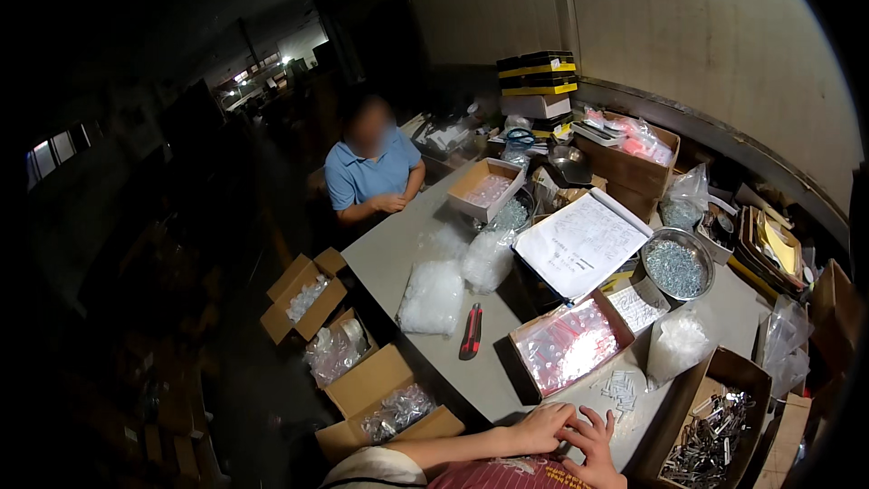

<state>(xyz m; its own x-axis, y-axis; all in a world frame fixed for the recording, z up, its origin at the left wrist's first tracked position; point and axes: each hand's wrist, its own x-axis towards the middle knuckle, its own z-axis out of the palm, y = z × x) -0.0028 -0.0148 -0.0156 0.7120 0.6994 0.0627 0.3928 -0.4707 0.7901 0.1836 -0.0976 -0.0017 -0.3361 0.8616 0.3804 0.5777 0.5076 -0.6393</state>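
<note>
My left hand (540,427) is at the table's near edge, its fingers curled together; whatever they hold, if anything, is hidden. Beside it, my right hand (593,446) has its fingers bent and spread, with the tips close against the left hand. I can make out nothing in the right hand. Just beyond both hands lies a small pile of pale plastic pieces (621,389) on the table. Behind that is an open cardboard box (541,389) filled with flat clear packets (572,344) with red marks.
A red utility knife (471,332) and white plastic bags (431,297) lie on the table (385,258). Right are a box of metal parts (711,439) and a steel bowl of screws (677,264). A clipboard (579,240) stands mid-table. A co-worker (373,167) sits opposite; open cartons (362,389) stand left.
</note>
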